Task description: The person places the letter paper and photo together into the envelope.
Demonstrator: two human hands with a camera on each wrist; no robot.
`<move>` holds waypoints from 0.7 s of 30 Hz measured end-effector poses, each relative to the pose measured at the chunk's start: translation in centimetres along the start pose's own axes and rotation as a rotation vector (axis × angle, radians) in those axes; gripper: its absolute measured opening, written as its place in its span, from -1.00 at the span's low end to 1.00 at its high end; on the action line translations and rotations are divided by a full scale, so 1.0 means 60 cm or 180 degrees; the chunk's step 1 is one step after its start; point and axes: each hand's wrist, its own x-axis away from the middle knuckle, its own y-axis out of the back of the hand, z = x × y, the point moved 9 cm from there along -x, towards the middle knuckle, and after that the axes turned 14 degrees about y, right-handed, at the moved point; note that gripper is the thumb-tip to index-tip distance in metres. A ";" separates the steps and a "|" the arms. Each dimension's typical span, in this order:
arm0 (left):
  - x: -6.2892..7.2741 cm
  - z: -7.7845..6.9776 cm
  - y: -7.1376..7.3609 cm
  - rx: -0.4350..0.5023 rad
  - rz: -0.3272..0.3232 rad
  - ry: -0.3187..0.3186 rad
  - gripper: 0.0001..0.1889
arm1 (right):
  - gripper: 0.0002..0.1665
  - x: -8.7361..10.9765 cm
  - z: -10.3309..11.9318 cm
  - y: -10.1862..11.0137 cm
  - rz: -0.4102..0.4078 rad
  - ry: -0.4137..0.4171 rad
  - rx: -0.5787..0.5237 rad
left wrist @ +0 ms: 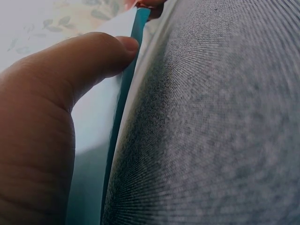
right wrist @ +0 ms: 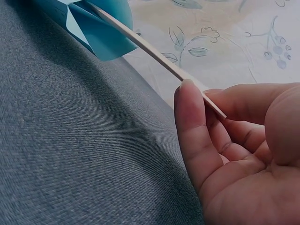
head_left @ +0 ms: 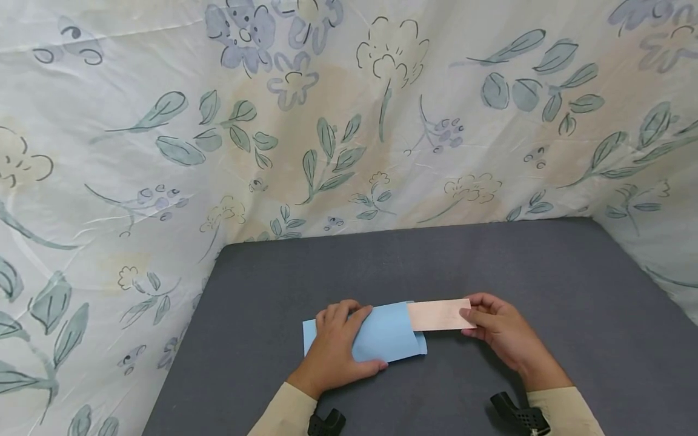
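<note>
One pink card (head_left: 438, 315), pinched by the right grip (head_left: 501, 330), protrudes from a blue envelope (head_left: 389, 332) the left grip (head_left: 339, 348) holds.

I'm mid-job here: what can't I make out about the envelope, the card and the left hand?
Head view: the card's inner end, hidden inside the blue envelope.
Head view: part of the envelope's upper face, covered by the left hand.
Left wrist view: most of that hand, cut off by the frame edge; chiefly its thumb shows.
Right wrist view: the envelope's far end, cut off by the top edge.
</note>
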 end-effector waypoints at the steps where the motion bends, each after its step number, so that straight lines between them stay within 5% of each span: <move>1: 0.000 0.000 0.000 0.0007 0.0008 -0.0005 0.01 | -0.74 0.000 0.000 -0.001 -0.0003 -0.0010 -0.0006; 21: -0.002 -0.002 -0.008 0.0012 0.0008 -0.0024 0.00 | -0.84 -0.002 -0.015 0.001 -0.0031 -0.0247 -0.0092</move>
